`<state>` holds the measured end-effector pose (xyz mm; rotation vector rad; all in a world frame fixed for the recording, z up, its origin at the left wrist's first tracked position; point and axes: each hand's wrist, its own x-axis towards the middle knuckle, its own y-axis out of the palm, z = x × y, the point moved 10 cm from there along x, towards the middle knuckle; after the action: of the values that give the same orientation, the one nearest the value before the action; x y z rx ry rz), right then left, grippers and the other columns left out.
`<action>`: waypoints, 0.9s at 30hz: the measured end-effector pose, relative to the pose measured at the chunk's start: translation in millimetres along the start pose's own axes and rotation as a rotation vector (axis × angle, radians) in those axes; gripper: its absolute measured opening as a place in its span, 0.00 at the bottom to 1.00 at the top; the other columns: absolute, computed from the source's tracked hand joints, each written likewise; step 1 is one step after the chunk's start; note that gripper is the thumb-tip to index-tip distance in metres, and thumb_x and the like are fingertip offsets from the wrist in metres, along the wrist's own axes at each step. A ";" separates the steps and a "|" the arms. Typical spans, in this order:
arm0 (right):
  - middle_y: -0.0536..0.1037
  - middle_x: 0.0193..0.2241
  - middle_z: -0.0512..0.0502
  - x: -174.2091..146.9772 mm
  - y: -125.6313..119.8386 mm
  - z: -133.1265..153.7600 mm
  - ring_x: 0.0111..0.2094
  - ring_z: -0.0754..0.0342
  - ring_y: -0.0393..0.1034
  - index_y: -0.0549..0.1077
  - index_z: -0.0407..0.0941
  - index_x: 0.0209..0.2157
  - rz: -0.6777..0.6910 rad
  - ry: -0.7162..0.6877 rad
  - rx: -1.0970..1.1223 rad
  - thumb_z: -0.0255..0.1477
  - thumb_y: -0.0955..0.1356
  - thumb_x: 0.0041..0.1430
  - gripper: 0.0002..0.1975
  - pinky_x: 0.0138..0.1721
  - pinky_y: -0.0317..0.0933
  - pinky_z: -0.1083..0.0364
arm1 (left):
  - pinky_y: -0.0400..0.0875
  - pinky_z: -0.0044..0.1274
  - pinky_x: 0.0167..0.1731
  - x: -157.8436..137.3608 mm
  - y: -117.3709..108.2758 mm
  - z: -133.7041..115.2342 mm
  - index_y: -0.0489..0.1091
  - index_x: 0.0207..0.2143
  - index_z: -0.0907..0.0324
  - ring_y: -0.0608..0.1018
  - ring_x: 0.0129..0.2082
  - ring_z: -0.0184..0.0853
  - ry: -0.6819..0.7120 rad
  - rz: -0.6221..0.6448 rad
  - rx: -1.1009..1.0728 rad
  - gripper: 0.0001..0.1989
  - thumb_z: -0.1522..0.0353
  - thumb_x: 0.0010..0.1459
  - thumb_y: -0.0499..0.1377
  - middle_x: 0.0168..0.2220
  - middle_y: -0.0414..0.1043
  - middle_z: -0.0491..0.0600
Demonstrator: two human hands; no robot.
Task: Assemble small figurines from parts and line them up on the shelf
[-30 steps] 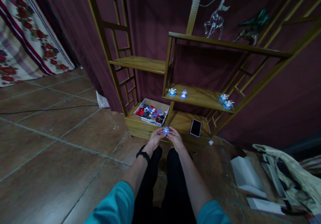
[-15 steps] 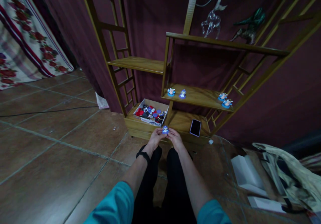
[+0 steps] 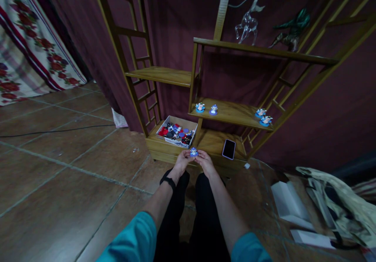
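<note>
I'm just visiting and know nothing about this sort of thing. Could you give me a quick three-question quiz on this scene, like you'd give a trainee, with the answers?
1. True or false: the left hand and the right hand both touch the purple figure.

2. Where does the phone lie?
A) on the floor
B) to the right of the box
C) on a knee

3. How many figures stand on the shelf just above the phone?

Key: 1. True. 2. B. 3. Four: two near its left end and two near its right end.
</note>
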<state>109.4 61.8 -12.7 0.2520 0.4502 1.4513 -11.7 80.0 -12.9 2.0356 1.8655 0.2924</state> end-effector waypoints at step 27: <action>0.76 0.32 0.48 -0.2 -0.3 -3.1 0.35 0.53 0.71 0.66 0.45 0.37 -0.002 -0.012 -0.068 0.29 0.74 0.34 0.24 0.39 0.64 0.52 | 0.65 0.21 0.32 -4.6 4.7 7.0 0.74 0.37 0.64 0.73 0.28 0.28 -0.165 0.026 -0.190 0.16 0.78 0.42 0.62 0.33 0.75 0.54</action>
<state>108.3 61.2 -15.6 0.2059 0.3908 1.4596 -5.1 74.3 -17.0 1.8968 1.6482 0.2880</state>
